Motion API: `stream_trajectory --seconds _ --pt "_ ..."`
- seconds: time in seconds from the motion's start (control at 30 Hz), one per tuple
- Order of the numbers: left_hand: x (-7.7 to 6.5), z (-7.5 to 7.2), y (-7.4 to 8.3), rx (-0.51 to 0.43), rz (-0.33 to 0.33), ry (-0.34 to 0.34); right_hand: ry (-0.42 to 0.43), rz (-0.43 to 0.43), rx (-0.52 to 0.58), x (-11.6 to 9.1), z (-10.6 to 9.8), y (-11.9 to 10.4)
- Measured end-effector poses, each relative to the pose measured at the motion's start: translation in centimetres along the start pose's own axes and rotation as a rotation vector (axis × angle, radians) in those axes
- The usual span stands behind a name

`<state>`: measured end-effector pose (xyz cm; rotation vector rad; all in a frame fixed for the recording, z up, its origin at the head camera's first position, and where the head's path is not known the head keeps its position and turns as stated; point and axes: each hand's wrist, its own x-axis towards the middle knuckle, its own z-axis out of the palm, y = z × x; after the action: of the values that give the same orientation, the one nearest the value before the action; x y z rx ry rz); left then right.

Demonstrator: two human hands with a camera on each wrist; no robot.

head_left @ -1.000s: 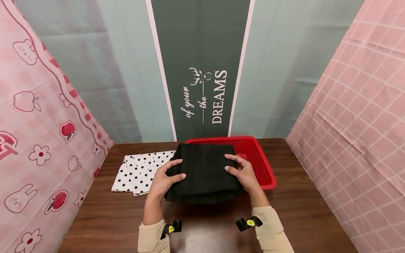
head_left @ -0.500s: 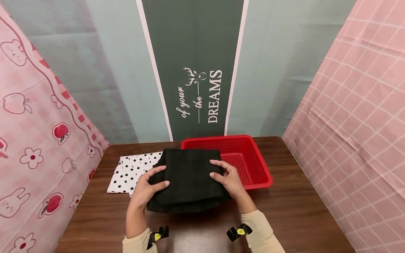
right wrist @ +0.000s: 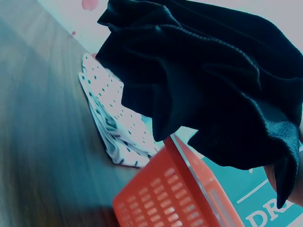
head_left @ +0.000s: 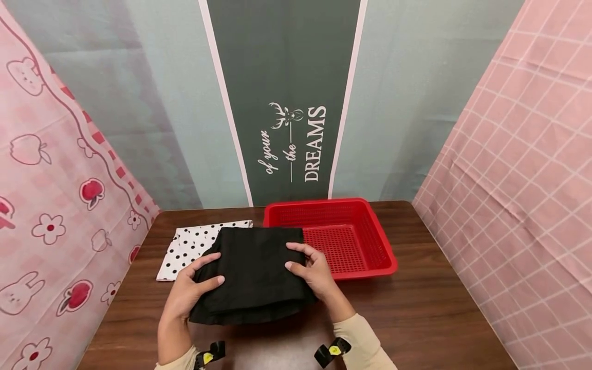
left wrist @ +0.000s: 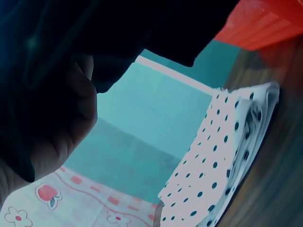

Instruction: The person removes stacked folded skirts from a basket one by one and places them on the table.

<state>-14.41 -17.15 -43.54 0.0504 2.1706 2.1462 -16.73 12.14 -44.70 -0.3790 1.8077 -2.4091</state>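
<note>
A folded black cloth garment (head_left: 256,272) is held up over the table between both hands. My left hand (head_left: 187,290) grips its left side, thumb and forefinger on top and the other fingers hidden underneath. On the right side my right hand (head_left: 312,270) holds it the same way. From below, the right wrist view shows the loose folds and a stitched seam of the black garment (right wrist: 203,80). Behind the garment's left part lies a folded white cloth with black dots (head_left: 191,244), its stacked layers showing in the left wrist view.
A red plastic basket (head_left: 379,239) with a perforated floor stands at the back of the brown wooden table (head_left: 430,303), right of the dotted cloth. Hanging fabric encloses the table: pink printed on the left, pink checked on the right, grey-green behind.
Both hands have carried the black garment leftward and toward the body, away from over the red basket. More of the basket's inside now shows. The grip looks the same.
</note>
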Motion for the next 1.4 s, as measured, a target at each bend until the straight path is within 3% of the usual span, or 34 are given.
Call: stream_trajectory --seconds 0.4,0.67,0.93,1.07,1.2,1.4 --pt "-2.0 -2.9 -2.2 0.103 0.000 0.130 -0.072 -0.002 0.050 0.0 2.9 2.6" --pt "-4.0 -4.3 -3.4 0.084 -0.034 0.228 -0.112 0.011 0.054 -0.2 4.5 4.7" --pt "-4.4 -5.5 -4.9 0.175 -0.063 0.263 -0.113 0.024 -0.033 -1.0 6.8 4.0" --pt "-4.5 -6.3 -5.5 0.199 -0.060 0.278 -0.114 -0.005 -0.074 -0.9 7.4 4.7" --pt "-4.8 -7.1 -6.1 0.234 -0.084 0.286 -0.139 -0.033 -0.137 -0.6 7.8 6.0" --pt "-5.1 -7.9 -7.6 0.226 -0.146 0.290 -0.162 -0.007 -0.201 -0.2 7.5 10.1"
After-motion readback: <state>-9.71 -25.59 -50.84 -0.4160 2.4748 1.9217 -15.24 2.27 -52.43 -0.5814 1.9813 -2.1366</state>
